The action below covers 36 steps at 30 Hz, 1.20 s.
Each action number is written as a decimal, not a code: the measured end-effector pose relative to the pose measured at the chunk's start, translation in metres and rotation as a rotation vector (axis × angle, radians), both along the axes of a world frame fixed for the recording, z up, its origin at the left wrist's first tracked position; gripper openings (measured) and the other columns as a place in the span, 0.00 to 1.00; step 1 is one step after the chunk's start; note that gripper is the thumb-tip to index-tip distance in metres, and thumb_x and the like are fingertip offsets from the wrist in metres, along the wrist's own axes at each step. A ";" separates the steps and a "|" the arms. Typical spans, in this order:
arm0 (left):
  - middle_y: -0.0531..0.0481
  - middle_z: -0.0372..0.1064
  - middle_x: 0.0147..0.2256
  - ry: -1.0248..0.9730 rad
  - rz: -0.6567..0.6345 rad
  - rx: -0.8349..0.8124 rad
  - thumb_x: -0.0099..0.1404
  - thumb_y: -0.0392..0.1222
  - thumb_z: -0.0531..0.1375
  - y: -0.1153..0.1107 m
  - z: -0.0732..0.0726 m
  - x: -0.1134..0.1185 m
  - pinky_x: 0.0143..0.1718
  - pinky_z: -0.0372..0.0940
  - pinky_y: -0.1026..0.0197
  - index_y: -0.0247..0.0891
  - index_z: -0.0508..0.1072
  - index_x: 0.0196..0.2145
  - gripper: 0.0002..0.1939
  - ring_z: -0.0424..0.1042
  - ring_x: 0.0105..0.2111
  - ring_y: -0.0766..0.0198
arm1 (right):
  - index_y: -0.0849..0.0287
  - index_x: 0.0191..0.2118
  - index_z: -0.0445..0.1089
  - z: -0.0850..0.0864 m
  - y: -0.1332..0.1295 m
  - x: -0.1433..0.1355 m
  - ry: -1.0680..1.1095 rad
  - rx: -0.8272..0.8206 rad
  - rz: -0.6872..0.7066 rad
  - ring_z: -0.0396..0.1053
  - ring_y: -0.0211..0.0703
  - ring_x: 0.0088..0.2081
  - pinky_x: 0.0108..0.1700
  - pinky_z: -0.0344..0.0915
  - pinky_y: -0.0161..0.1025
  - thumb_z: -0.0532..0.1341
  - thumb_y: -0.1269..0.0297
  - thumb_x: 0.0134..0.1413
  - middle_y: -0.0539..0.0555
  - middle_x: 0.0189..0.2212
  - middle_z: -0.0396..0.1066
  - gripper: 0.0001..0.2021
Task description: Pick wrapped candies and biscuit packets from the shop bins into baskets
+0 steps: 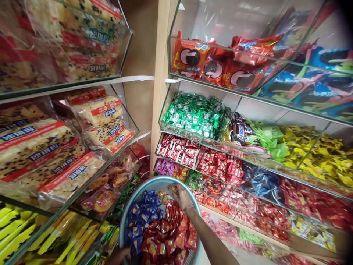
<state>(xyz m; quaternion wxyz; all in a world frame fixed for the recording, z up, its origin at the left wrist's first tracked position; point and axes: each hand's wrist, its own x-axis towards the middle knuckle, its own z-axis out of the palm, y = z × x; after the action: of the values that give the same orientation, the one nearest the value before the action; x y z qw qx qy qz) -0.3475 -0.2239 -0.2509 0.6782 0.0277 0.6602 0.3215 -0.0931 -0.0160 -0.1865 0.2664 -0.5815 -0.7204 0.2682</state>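
Note:
A round light-blue plastic basket is at the lower middle, holding blue-wrapped candies on its left side and red-wrapped candies on its right and near side. My left hand grips the basket's near left rim, partly cut off by the frame's bottom edge. Inside the far right part of the basket is my right hand, its arm crossing over the right rim. The fingers there are smeared and partly hidden, close to a small orange-and-clear wrapped piece; whether they hold anything does not show.
Glass-fronted shelves on the right hold green candies, red snack packs, yellow-wrapped candies and red-and-white packets. On the left, glass bins hold wrapped rice-cracker-like snacks. A wooden post stands between the two units.

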 end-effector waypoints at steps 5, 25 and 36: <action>0.58 0.57 0.12 0.010 -0.009 0.028 0.38 0.33 0.57 -0.001 -0.007 0.001 0.19 0.51 0.66 0.37 0.60 0.15 0.06 0.58 0.16 0.69 | 0.60 0.42 0.62 0.012 0.003 0.006 -0.080 0.027 -0.017 0.67 0.43 0.37 0.40 0.64 0.39 0.49 0.60 0.55 0.57 0.39 0.67 0.13; 0.57 0.57 0.12 -0.002 0.012 0.107 0.38 0.33 0.56 -0.002 0.002 0.004 0.18 0.49 0.66 0.37 0.61 0.13 0.05 0.56 0.15 0.70 | 0.61 0.55 0.51 0.051 0.088 -0.022 -0.826 -0.145 -0.148 0.67 0.49 0.44 0.38 0.64 0.42 0.44 0.76 0.54 0.69 0.48 0.59 0.22; 0.57 0.57 0.12 -0.003 0.012 0.059 0.38 0.32 0.56 -0.004 -0.017 0.001 0.18 0.52 0.66 0.36 0.61 0.13 0.05 0.58 0.15 0.69 | 0.67 0.52 0.57 0.050 0.099 -0.024 -0.763 -0.186 -0.139 0.69 0.47 0.40 0.40 0.63 0.38 0.47 0.76 0.53 0.69 0.40 0.66 0.19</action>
<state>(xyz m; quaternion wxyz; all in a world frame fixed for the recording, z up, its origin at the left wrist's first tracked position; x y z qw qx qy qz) -0.3460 -0.2278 -0.2681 0.6759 0.0433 0.6497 0.3452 -0.1167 0.0835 -0.1369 -0.0565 -0.7082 -0.6994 0.0785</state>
